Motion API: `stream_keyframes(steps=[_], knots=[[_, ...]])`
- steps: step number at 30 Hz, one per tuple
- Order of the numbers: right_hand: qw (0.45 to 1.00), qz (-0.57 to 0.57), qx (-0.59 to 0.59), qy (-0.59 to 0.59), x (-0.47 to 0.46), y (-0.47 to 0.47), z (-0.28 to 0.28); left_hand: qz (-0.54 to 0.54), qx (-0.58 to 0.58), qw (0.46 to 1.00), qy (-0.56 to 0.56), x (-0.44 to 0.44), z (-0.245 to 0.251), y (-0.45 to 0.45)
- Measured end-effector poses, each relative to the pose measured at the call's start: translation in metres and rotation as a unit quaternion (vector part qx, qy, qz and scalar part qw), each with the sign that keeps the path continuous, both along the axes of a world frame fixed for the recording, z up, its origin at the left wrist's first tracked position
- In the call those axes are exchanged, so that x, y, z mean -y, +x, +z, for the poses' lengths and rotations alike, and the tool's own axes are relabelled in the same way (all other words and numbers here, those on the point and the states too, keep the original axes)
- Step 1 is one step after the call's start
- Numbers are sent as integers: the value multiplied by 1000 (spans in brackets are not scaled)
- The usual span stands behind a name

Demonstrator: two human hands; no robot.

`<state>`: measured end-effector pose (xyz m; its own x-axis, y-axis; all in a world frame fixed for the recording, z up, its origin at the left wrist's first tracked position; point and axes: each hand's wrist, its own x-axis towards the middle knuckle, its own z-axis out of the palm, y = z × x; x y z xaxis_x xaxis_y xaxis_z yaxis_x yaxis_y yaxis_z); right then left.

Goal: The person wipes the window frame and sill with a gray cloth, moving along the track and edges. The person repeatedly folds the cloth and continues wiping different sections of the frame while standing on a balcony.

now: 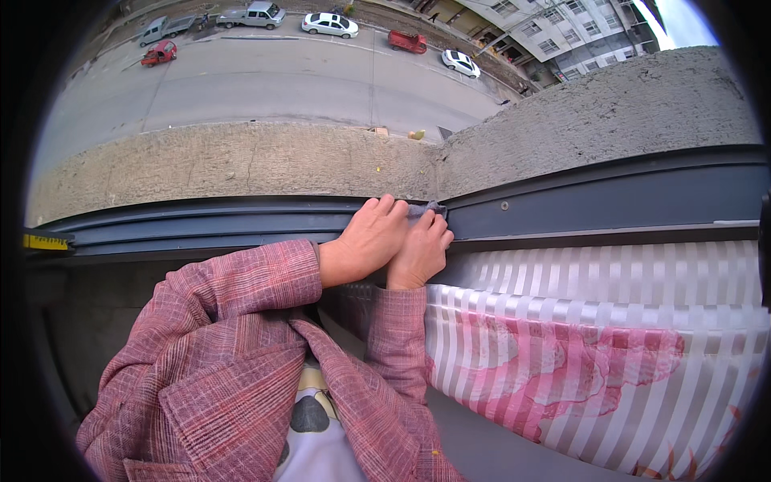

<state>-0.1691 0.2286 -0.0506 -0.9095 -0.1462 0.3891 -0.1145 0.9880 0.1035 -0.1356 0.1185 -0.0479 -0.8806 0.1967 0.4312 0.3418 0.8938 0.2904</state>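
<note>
Both hands meet at the inner corner of a dark grey metal window frame (241,224). A grey cloth (429,209) is bunched in that corner, on the frame's track. My right hand (424,250) has its fingertips pressed on the cloth, and its thumb side is partly hidden. My left hand (373,235) lies beside and partly over it, fingers bent at the cloth's left end; whether it grips the cloth cannot be told. Both sleeves are of a pinkish-red plaid jacket (241,391).
Outside the frame runs a rough concrete ledge (199,162), high above a street (271,84) with parked vehicles. A striped curtain (572,361) with pink flowers hangs at the right, below the side frame. A yellow-marked piece (45,242) sits at the track's left end.
</note>
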Motion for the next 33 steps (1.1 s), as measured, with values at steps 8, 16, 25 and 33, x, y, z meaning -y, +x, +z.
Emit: stream_keyframes(steps=[8,16,25,33], knots=[[998,4,64,0,4,-1,15,35,-30,999,-15,11,6,9],[995,31,30,-88,2,-7,6,38,30,999,23,34,17,35],[981,130,51,-134,30,34,8,56,35,998,5,58,15,63],[894,269,107,-343,77,65,9,69,55,995,43,99,40,96]])
